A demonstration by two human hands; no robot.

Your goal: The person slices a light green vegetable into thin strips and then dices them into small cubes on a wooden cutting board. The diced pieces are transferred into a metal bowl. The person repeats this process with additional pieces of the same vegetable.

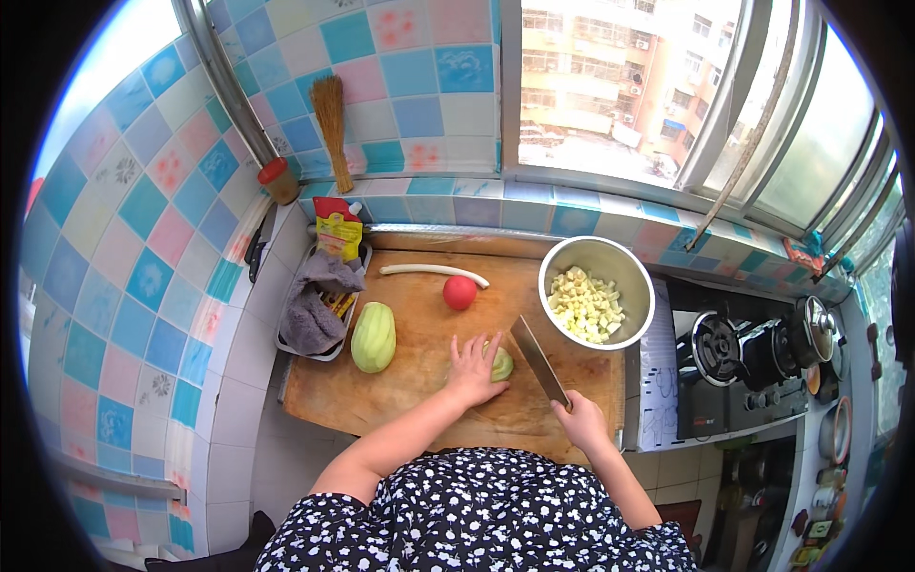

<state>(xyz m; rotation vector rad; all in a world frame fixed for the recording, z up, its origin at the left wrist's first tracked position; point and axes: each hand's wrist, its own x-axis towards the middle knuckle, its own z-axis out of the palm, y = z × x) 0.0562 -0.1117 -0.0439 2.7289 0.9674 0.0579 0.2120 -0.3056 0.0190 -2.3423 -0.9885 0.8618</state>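
Note:
My left hand lies over a piece of peeled pale green vegetable on the wooden cutting board, its thumb and forefinger around the piece and the other fingers spread. In my right hand is the handle of a cleaver; its broad blade slants up and left, just right of the piece and apart from it. A larger peeled pale green vegetable sits at the board's left. Beyond my left hand are a red tomato and a long white stalk, which touch or nearly touch.
A steel bowl of pale diced pieces stands at the board's far right. Left of the board is a tray with a grey cloth and a yellow-and-red pouch. Farther right stands a gas stove with a pot.

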